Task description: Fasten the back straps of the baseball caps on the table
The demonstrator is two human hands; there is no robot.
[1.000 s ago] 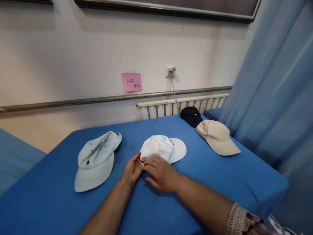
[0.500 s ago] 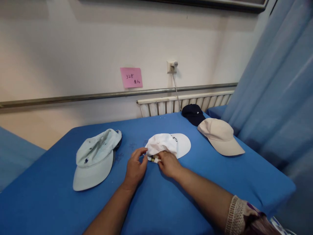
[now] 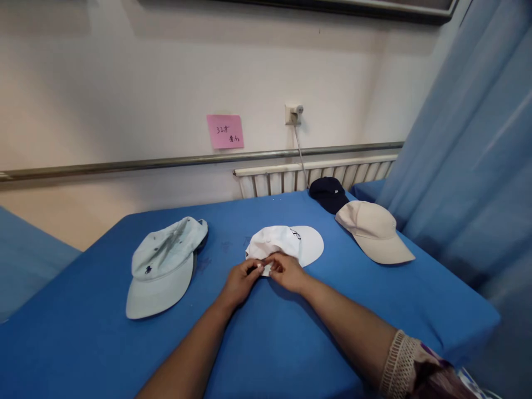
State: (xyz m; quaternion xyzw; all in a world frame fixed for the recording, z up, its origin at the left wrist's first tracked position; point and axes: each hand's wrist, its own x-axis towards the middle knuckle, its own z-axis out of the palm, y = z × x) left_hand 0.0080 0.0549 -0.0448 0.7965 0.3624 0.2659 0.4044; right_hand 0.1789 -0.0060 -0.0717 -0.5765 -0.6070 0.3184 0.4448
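Observation:
A white baseball cap (image 3: 276, 239) lies on the blue-covered table (image 3: 266, 338), its brim toward the right and a dark embroidered mark near the front. My left hand (image 3: 242, 281) pinches the near edge of the cap at its back strap. Close beside it, my right hand (image 3: 287, 271) grips the same edge, fingers bent and thumb toward the left hand. The fingertips of both hands almost meet, and they cover most of the strap.
On the left lies a pale green cap (image 3: 166, 260) with a dark logo. A beige cap (image 3: 372, 230) and a navy cap (image 3: 328, 193) sit at the right back. A radiator (image 3: 274, 183) and metal rail (image 3: 166, 164) run behind; a blue curtain (image 3: 461, 144) hangs right.
My left hand has moved right onto the strap, and its fingers have closed. My right hand has drawn its fingers out from inside the cap to the edge. The cap stays in place.

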